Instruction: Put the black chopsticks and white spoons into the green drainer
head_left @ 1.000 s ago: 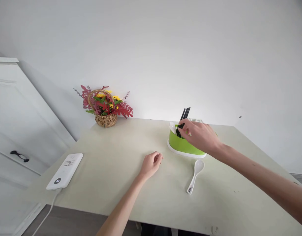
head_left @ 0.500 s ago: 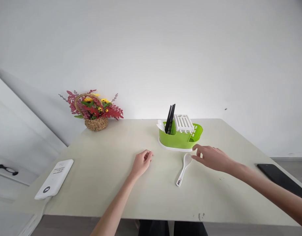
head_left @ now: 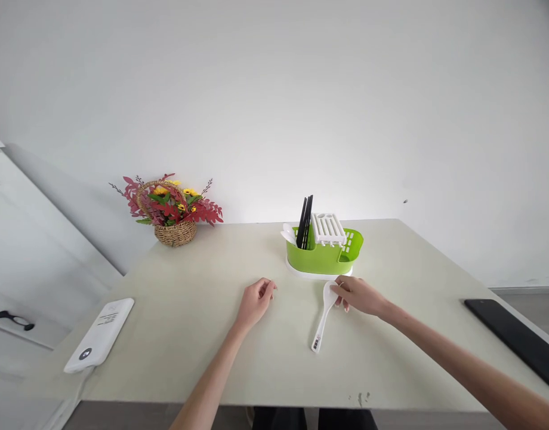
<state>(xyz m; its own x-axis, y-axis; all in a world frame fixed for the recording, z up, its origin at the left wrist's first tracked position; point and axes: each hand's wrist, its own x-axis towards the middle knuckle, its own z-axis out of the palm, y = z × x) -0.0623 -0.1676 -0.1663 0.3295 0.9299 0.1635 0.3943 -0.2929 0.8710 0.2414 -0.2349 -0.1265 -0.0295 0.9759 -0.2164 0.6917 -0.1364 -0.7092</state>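
Note:
A white spoon [head_left: 321, 325] with a label at its handle end is pinched at the bowl by my right hand [head_left: 355, 294]. Its handle points toward the front edge of the table. My left hand [head_left: 255, 300] rests on the table to the left of the spoon, fingers curled closed, with nothing visible in them. Just behind my right hand stands a green cutlery holder [head_left: 317, 260] on a white base. Black chopsticks [head_left: 304, 222] stand in its left part, and white spoons [head_left: 289, 234] lean beside them. A white slotted rack [head_left: 329, 229] sits across its middle.
A wicker basket [head_left: 176, 234] of red and yellow flowers stands at the back left. A white power bank [head_left: 101, 334] with a cable lies at the left edge, and a black phone [head_left: 516, 337] at the right. A white cabinet [head_left: 33, 239] adjoins the table's left side.
My right hand has moved left and closed on the spoon's bowl, which it was only beside before. My left hand stays nearly in place. The view has shifted slightly.

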